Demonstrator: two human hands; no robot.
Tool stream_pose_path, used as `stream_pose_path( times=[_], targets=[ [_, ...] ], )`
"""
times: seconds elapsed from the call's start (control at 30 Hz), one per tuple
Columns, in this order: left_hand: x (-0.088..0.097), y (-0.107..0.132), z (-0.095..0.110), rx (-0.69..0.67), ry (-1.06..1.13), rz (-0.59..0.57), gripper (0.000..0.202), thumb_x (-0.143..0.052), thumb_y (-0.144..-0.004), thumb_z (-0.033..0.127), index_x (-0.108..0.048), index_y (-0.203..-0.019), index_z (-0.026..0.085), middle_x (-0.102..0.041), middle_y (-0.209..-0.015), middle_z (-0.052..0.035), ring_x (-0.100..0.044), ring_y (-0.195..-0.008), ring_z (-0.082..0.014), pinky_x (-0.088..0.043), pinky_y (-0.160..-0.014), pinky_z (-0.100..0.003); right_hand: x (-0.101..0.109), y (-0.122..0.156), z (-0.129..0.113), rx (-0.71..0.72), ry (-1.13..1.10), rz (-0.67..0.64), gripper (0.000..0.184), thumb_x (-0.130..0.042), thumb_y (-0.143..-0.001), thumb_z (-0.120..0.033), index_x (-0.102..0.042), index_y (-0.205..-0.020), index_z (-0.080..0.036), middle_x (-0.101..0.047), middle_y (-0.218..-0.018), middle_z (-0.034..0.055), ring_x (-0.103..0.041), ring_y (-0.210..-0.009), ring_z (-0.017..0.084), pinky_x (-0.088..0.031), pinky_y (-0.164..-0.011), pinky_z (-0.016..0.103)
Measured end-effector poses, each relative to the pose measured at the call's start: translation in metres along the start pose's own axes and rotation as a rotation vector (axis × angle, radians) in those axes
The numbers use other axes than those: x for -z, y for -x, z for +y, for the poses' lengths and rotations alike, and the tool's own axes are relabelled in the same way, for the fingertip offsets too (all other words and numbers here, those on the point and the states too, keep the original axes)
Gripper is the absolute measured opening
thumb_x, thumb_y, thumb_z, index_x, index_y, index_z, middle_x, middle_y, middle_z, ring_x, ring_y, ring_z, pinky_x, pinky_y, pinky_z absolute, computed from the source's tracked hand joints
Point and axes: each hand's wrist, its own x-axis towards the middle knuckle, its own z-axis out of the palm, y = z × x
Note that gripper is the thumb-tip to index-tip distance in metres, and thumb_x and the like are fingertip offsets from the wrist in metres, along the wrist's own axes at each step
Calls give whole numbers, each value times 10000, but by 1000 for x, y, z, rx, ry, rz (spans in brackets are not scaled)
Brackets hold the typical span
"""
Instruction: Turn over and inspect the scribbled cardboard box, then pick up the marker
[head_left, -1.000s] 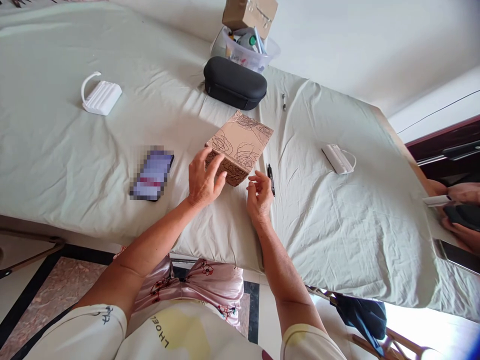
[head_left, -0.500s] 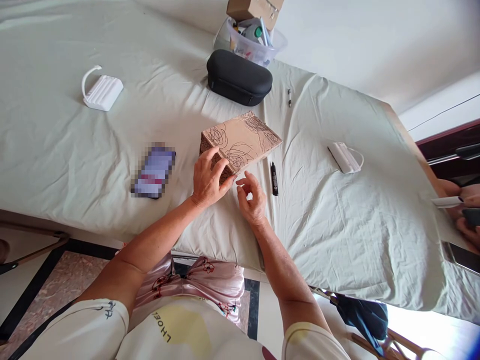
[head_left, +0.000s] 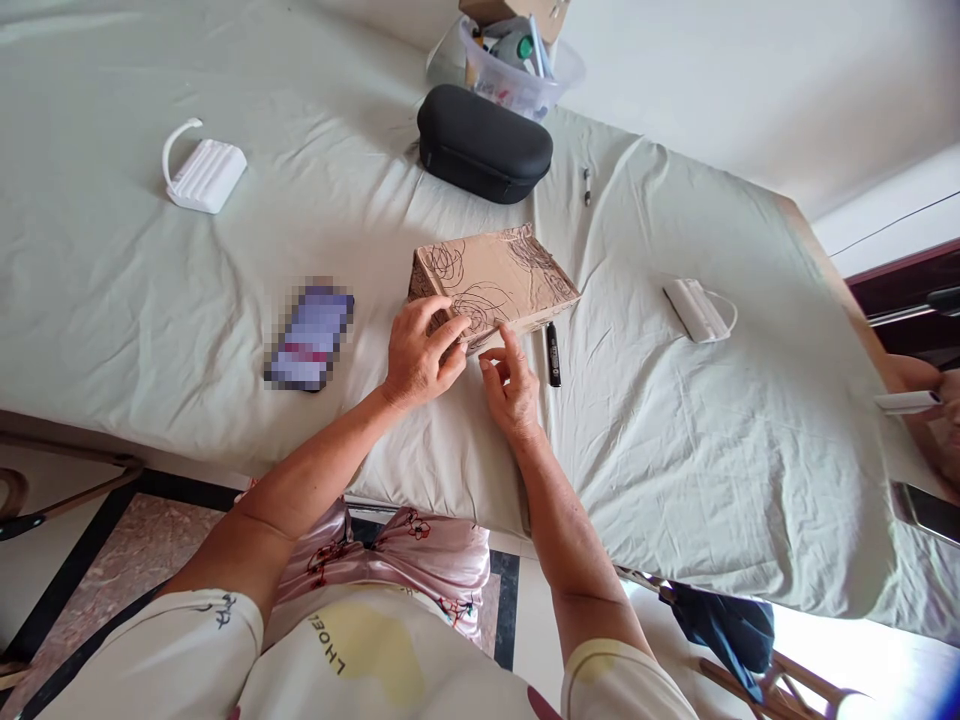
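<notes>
The cardboard box, brown and covered with black scribbles, lies on the pale green sheet that drapes the tabletop, close to the near edge in front of you. Your left hand rests against its near left corner, fingers curled onto the top face and side, gripping the box there. Your right hand sits just beside the left at the box's near edge, its fingers loosely bent with the tips touching the lower rim, not closed around anything.

A black marker lies just right of your right hand, touching or nearly touching the box's near right corner. Left of the box is a phone, face up. Beyond the box rests a black zip case, and behind that a clear plastic tub full of small items. A white ribbed pack lies far left; another white pack lies to the right. A small pen sits near the case. Another person's hand shows at the right edge.
</notes>
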Motion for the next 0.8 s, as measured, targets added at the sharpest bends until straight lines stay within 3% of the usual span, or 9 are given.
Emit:
stream_pose_path(
  times=[0.37,0.5,0.6,0.7,0.8],
  targets=[
    [7,-1,-12,-46,-44,62,277,-518,-965,300,-739,-1128,267,-724,-1273,-107,-648,-1183,-297,-500,-1075,-500,28,-10,27,-182,133,207,553,-548,-1040,-468,-561,-1551,-256,-760,-993,44,-468,-579,122,-524,-626,305],
    [11,-3,-18,-6,-35,36,259,-521,-935,255,-730,-1087,281,-733,-1250,-89,-652,-1181,-305,-484,-1089,-529,41,-10,34,-200,197,335,478,-564,-1026,-444,-649,-1460,-263,-733,-1062,67,-563,-702,146,-580,-729,328],
    [13,-5,-20,2,-15,39,259,-522,-926,243,-722,-1087,279,-735,-1252,-89,-653,-1185,-310,-478,-1097,-538,47,-10,38,-195,234,423,423,-582,-998,-414,-716,-1372,-270,-684,-1207,103,-640,-837,171,-592,-715,331],
    [12,-5,-20,-14,-22,77,251,-510,-935,243,-709,-1085,269,-741,-1242,-95,-662,-1172,-302,-493,-1085,-523,48,-11,39,-182,229,433,403,-595,-981,-396,-727,-1342,-275,-651,-1350,120,-701,-969,196,-612,-723,335],
    [11,-4,-20,-21,-4,121,247,-487,-951,229,-689,-1091,260,-737,-1235,-100,-664,-1167,-289,-509,-1083,-501,46,-10,38,-194,149,389,424,-588,-985,-395,-680,-1380,-271,-701,-1328,114,-726,-990,199,-625,-745,330]
  ],
)
